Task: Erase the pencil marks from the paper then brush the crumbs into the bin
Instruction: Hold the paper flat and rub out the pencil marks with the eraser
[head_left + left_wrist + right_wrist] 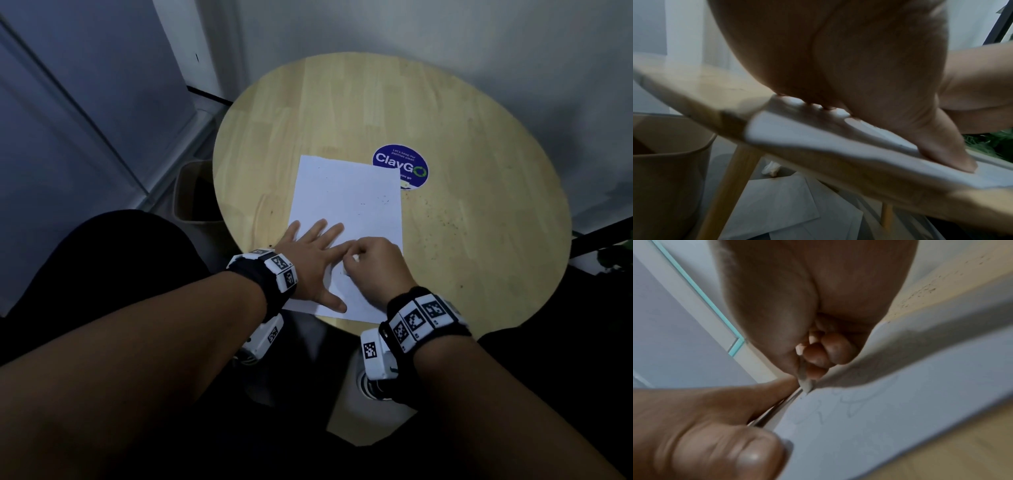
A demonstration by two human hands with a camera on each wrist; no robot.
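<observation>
White paper [346,219] lies on my round wooden bench [462,240]; my left hand [313,263] presses it flat, fingers spread, while my right hand [375,265] pinches a small eraser [804,383] against faint pencil marks [851,404]. Beyond, crumbs [431,226] dot the bench; a tan bin [195,195] stands beside it.

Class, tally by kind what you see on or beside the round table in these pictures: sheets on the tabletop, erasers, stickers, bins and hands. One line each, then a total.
Paper on the tabletop: 1
Eraser: 1
Sticker: 1
Bin: 1
Hands, left hand and right hand: 2
Total: 6
</observation>
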